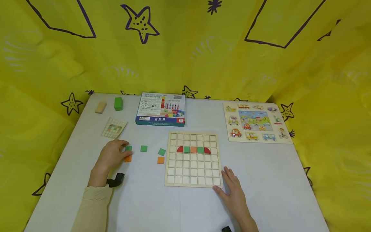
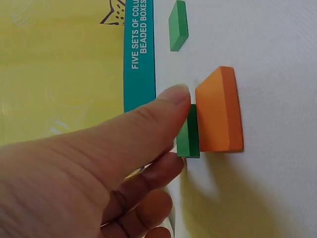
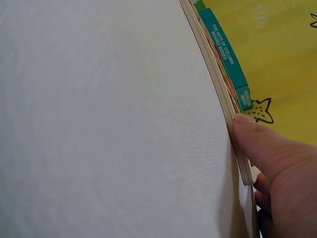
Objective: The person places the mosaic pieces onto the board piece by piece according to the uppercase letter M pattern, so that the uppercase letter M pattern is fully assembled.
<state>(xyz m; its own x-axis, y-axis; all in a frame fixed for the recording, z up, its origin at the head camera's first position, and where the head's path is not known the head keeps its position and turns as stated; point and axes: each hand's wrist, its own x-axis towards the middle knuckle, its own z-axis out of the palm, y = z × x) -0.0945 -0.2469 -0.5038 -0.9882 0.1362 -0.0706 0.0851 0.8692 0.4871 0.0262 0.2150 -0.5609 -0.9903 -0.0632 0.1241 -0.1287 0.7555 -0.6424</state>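
My left hand [image 1: 111, 154] has its thumb and fingers about a green square tile [image 2: 188, 131], pinching it at the table top. Right beside that tile stands an orange square tile [image 2: 218, 111]. Another green tile [image 1: 143, 148] lies to the right, and a further green tile [image 1: 161, 151] and orange tile [image 1: 160, 160] lie near the wooden grid board [image 1: 166, 174]. In one row of the board sit red quarter-round pieces [image 1: 207, 150] at both ends, with green and orange squares between. My right hand [image 1: 233, 193] touches the board's near right corner, thumb [image 3: 252, 131] against its near edge.
A pattern card [image 1: 114, 128] lies beyond my left hand. Farther back are a plain wooden block [image 1: 100, 107], a green block [image 1: 118, 104] and a beaded-boxes carton [image 1: 160, 123]. A vehicle puzzle board [image 1: 232, 137] lies at the back right. Yellow curtains [image 1: 185, 64] border the table.
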